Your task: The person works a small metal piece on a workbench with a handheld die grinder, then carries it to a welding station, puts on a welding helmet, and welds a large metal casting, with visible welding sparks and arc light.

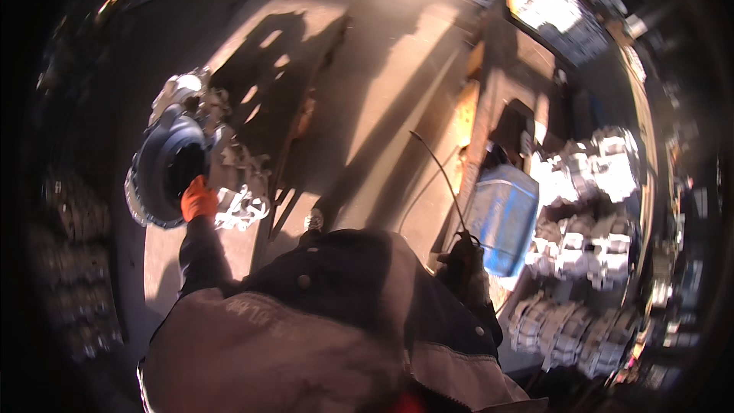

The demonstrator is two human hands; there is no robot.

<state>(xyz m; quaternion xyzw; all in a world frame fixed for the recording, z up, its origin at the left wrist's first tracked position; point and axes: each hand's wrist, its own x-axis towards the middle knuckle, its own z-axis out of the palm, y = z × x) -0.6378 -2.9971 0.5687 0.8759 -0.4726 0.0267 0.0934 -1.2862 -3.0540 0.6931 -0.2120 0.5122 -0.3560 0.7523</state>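
Observation:
At the left, my left hand in an orange glove is closed at the near edge of a large round grey metal housing with a dark, hollow middle. The housing stands tilted among other pale metal castings. Low on the right, my right hand is in deep shadow, close to my body. A thin, dark, curved rod rises from it toward the far left, and the hand is closed around its lower end. The shadow hides the separate fingers.
Just right of my right hand stands a blue plastic canister. Several silvery castings are stacked beyond it. More castings sit in the dark far left. Hard shadows cross the sunlit floor. A wooden beam runs along the right.

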